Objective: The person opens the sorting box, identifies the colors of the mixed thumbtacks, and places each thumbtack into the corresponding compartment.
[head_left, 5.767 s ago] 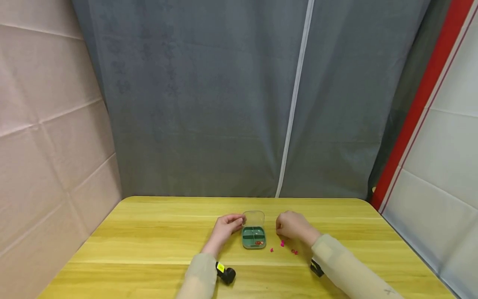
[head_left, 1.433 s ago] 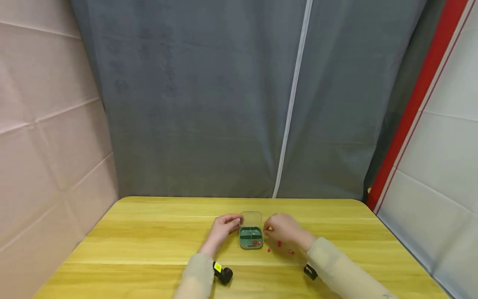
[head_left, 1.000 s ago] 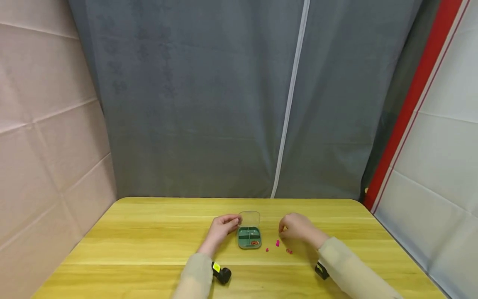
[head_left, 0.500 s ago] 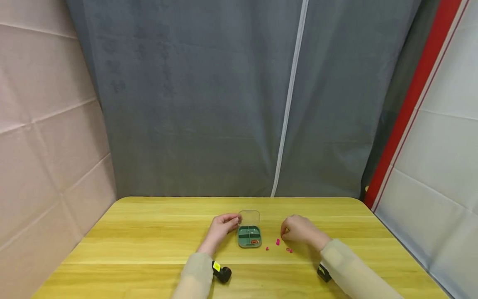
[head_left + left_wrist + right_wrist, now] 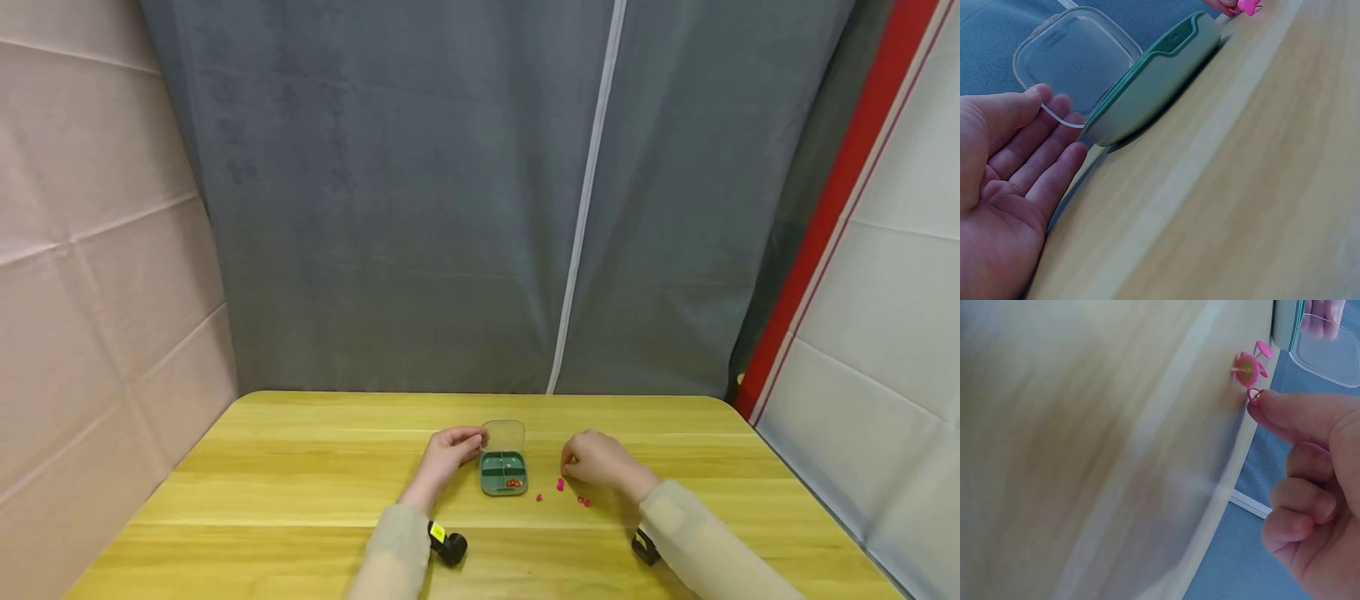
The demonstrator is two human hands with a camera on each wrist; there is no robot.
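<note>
On the yellow table [image 5: 300, 467], the left hand [image 5: 447, 454], fingers relaxed, touches the clear lid [image 5: 504, 435] of a green box [image 5: 504, 475]. At its three o'clock, the right hand [image 5: 596, 460] pinches a pink pin [image 5: 1254, 395] among other pins [image 5: 560, 484].

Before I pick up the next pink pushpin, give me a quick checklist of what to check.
1. Green box lid open: ok.
2. Left hand steadying the lid: ok, fingers rest at its edge.
3. Right hand free to pick: cannot tell, fingers curled, fingertip beside the pins.
4. Pink pushpins on the table beside the box: ok, within reach.
5. Compartment with red pieces has room: cannot tell.
</note>
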